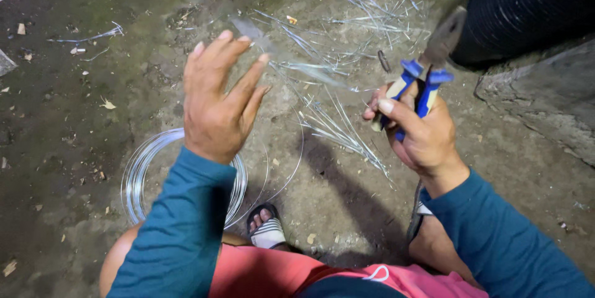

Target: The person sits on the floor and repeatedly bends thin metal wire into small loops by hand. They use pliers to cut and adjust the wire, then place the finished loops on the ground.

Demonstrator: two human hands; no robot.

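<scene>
A pink-clad lap (297,273) and teal sleeves (180,236) fill the bottom of the view as a person squats on a dirt floor (74,118), one sandalled foot (266,230) planted beside a coil of thin silvery wire (139,180). The left hand (217,106) is raised above the coil with its fingers spread and slightly blurred; a faint strand of wire (297,68) runs past its fingertips, though whether the hand pinches it cannot be told. The right hand (421,133) is closed around the blue-and-cream handles of a pair of cutting pliers (415,84), whose head points up and away toward a scatter of short cut wire lengths (347,130) lying between the hands and beyond. At upper right, another person's dark-trousered leg (527,6) enters the frame. Judging by the pile, cutting looks to be the work in hand, and it would go best with the strand drawn taut and straight from the coil, the pliers set square across it, and each piece matched in length to those already on the ground.
</scene>
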